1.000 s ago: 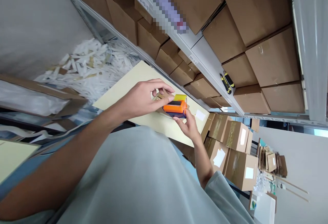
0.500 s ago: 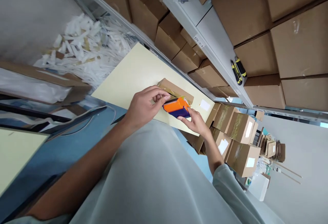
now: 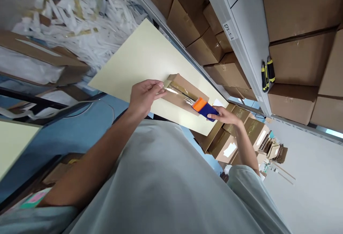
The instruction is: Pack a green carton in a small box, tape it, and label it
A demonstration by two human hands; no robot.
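A small brown cardboard box [image 3: 187, 89] lies on a pale yellow table top [image 3: 139, 59]. My left hand [image 3: 144, 94] is closed in a pinch on the end of a clear strip of tape [image 3: 175, 91] at the box's left end. The tape stretches along the box to an orange and blue tape dispenser [image 3: 204, 108]. My right hand [image 3: 225, 115] is wrapped round the dispenser at the box's right end.
Metal shelving [image 3: 241, 37] packed with brown cartons [image 3: 297, 1] runs along the far side; two yellow and black cutters [image 3: 267, 74] lie on its ledge. White paper scraps [image 3: 75, 16] are heaped at upper left. Taped, labelled boxes [image 3: 230, 137] are stacked past the table's right end.
The dispenser has been drawn to the right away from my left hand, and a strip of tape is now stretched along the box. The view has tilted downward.
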